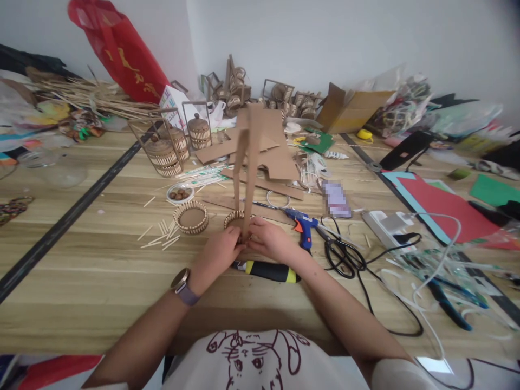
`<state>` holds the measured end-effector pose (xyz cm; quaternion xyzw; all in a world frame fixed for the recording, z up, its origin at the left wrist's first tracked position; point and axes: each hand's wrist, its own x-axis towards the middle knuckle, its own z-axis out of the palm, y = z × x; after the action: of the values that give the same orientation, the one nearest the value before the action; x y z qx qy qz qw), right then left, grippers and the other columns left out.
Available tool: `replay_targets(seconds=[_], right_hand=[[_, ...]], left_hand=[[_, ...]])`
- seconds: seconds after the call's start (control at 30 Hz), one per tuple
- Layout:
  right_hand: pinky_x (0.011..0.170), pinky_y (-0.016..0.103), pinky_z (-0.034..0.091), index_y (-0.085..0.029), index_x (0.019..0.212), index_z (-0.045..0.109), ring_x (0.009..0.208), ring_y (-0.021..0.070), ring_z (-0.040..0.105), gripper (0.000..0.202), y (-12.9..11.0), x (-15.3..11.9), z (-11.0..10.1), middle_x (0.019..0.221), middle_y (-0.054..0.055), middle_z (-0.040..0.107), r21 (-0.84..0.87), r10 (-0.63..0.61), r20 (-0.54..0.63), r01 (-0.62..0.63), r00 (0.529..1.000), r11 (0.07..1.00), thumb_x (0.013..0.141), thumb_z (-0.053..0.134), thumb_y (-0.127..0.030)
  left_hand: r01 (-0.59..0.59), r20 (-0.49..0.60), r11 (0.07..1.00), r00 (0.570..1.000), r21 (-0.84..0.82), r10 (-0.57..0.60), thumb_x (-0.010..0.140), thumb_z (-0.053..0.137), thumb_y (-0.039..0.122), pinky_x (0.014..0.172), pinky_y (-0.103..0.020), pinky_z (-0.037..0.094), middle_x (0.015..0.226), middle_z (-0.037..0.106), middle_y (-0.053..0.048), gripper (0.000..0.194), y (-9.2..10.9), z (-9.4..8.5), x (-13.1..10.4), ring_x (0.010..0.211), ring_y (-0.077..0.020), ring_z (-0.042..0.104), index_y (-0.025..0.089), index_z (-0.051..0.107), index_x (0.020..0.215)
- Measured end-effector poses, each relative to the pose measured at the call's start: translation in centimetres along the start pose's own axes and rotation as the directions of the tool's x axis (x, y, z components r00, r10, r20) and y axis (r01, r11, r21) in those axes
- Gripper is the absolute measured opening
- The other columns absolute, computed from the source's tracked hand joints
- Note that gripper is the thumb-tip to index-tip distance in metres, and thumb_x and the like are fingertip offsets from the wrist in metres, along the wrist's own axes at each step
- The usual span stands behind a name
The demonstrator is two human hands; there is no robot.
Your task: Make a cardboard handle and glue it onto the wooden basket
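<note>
Both hands meet at a small round basket (231, 219) made of short pale sticks, partly hidden behind my fingers. From it rises a tall brown cardboard strip handle (252, 162), bent over at the top. My left hand (217, 250) is closed at the basket's near side, fingertips by the foot of the strip. Opposite it, my right hand (273, 241) pinches the same spot from the right. Just left stands a second round stick basket (190, 218) with a cardboard floor. A black and yellow handled tool (270, 271) lies below my wrists.
Right of my hands are a blue glue gun (304, 225), black scissors (343, 257), a phone (336, 199), a power strip (384, 230) and cables. Loose sticks (164, 233) and a dish of brown beads (180, 193) lie left. Cardboard sheets (276, 141) and finished lidded baskets (162, 154) stand behind.
</note>
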<state>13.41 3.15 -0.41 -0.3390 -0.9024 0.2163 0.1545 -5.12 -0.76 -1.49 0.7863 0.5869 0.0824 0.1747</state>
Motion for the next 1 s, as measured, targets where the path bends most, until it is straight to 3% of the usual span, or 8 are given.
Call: replay_targets(seconds=[0.43, 1.0], right_hand=[[0.085, 0.031, 0.049, -0.019, 0.105, 0.065, 0.101, 0.0222, 0.062, 0.018, 0.59, -0.43, -0.05, 0.115, 0.010, 0.060, 0.042, -0.027, 0.033, 0.026, 0.999, 0.999, 0.089, 0.062, -0.014], [0.085, 0.033, 0.049, -0.020, 0.104, 0.064, 0.099, 0.0224, 0.061, 0.016, 0.62, -0.60, 0.25, 0.113, 0.010, 0.060, 0.042, -0.014, 0.016, 0.014, 1.000, 0.999, 0.089, 0.062, -0.015]], left_hand=[[0.043, 0.046, 0.998, 0.998, 0.055, -0.045, 0.098, 0.053, 0.028, 0.078, -0.035, 0.052, 0.111, 0.068, -0.012, 0.019, 1.09, -0.13, -0.31, 0.097, -0.0270, 0.069, 0.016, 0.067, 0.102], [0.029, -0.002, 0.998, 1.000, 0.063, -0.029, 0.097, 0.053, 0.029, 0.075, -0.033, 0.051, 0.108, 0.067, -0.010, 0.017, 0.81, -0.01, -0.64, 0.094, -0.0260, 0.068, 0.018, 0.063, 0.105]])
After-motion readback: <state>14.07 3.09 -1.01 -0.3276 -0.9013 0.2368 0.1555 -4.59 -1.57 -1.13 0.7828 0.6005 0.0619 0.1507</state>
